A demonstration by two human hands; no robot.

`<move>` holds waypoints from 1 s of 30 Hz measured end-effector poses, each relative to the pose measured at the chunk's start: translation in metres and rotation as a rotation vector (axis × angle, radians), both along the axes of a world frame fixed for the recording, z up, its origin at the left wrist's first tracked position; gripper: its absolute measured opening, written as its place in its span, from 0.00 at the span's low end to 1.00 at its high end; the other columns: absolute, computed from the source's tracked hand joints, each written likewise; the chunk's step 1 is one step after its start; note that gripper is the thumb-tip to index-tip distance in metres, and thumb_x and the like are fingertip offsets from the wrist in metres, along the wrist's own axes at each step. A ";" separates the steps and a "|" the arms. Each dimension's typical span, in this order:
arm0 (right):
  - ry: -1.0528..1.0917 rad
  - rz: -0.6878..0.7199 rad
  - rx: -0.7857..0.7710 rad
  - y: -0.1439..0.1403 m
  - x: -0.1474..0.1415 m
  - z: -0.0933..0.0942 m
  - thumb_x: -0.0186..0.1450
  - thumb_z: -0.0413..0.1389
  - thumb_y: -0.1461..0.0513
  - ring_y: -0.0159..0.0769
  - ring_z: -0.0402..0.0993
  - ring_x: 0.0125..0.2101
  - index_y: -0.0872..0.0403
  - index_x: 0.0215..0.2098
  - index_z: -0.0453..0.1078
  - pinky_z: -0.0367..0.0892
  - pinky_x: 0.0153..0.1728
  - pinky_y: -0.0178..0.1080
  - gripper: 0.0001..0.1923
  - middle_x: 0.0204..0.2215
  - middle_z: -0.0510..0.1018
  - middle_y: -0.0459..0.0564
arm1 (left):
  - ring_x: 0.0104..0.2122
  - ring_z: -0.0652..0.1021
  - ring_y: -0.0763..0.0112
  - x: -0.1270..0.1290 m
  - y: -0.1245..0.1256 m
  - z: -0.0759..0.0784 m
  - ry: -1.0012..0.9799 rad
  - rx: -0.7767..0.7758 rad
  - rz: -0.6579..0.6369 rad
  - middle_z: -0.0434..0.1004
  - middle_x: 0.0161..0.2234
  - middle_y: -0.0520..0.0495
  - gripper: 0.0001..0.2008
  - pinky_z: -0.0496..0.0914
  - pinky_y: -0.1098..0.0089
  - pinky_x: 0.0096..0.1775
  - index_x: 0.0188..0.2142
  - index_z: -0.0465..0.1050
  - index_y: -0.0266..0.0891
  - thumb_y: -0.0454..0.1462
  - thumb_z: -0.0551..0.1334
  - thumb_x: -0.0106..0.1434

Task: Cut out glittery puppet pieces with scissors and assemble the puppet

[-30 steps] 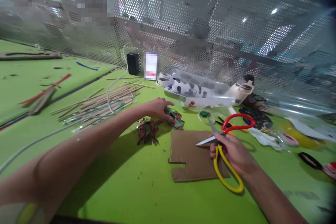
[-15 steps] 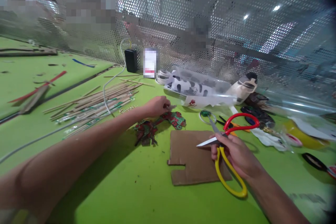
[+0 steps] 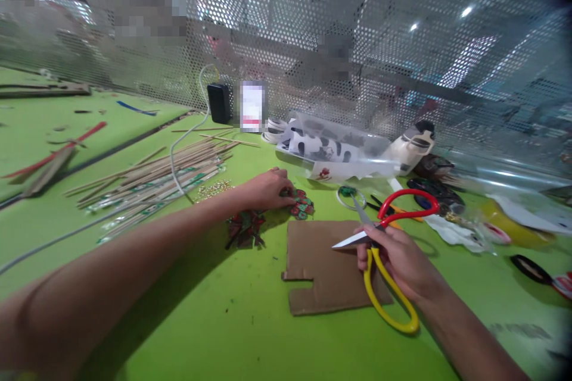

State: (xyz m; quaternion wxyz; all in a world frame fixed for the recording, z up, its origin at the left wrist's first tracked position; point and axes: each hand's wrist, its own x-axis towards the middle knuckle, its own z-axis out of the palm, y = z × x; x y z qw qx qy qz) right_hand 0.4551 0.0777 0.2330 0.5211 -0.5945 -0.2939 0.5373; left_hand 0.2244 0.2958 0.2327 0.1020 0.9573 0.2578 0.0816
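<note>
With the right hand (image 3: 397,262) closed round the yellow scissors (image 3: 379,268) over the cardboard (image 3: 322,262), the left hand (image 3: 266,189) should pinch one red-green paper cutout (image 3: 300,205) cleanly off the table (image 3: 223,333), its grip curled on it

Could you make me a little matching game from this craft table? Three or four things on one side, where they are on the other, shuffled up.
Things:
1. yellow-handled scissors
2. cardboard piece
3. bundle of sticks
4. red and green patterned pieces

Places:
A. under the left hand's fingertips
B. lying flat on the green table, between the two arms
C. gripped in the right hand
D. spread out to the left, crossed by a white cable

Pairs: 1-C, 2-B, 3-D, 4-A
</note>
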 end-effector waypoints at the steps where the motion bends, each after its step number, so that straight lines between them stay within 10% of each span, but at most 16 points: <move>1: 0.002 -0.002 0.000 0.000 0.000 0.000 0.54 0.70 0.47 0.35 0.75 0.18 0.57 0.36 0.72 0.69 0.19 0.33 0.25 0.18 0.78 0.49 | 0.43 0.74 0.59 0.000 0.001 -0.001 0.002 -0.017 0.003 0.76 0.40 0.41 0.15 0.67 0.66 0.46 0.44 0.79 0.39 0.45 0.64 0.64; 30: 0.027 0.001 0.004 -0.001 0.005 -0.004 0.58 0.68 0.50 0.36 0.76 0.18 0.57 0.35 0.72 0.72 0.20 0.34 0.19 0.19 0.79 0.48 | 0.24 0.71 0.73 -0.012 0.010 0.032 -0.254 -0.616 0.113 0.76 0.26 0.49 0.16 0.66 0.71 0.30 0.44 0.79 0.36 0.43 0.58 0.67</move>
